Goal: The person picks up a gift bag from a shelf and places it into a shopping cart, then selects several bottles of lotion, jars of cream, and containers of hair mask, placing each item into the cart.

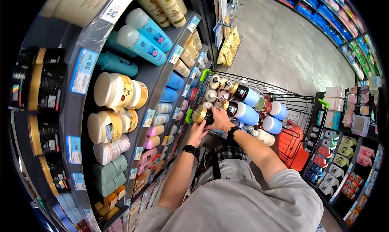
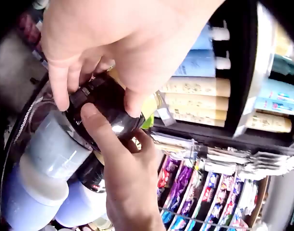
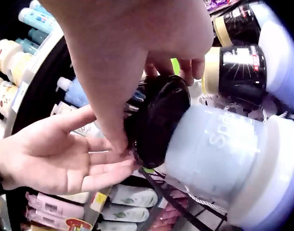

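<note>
My right hand grips a black jar with a gold lid over the shopping cart, its thumb along the jar's dark body. My left hand is palm up with straight fingers, its fingertips at the lower side of the jar. In the left wrist view the left thumb and fingers overlap both sides of the jar. Right beside it lie another black jar with a gold lid and a pale blue tub marked "Spa".
The wire cart holds several blue tubs, pump bottles and a red child seat panel. Shelves of bottles and cream tubs run close along my left. More shelves stand at right, and grey floor lies beyond the cart.
</note>
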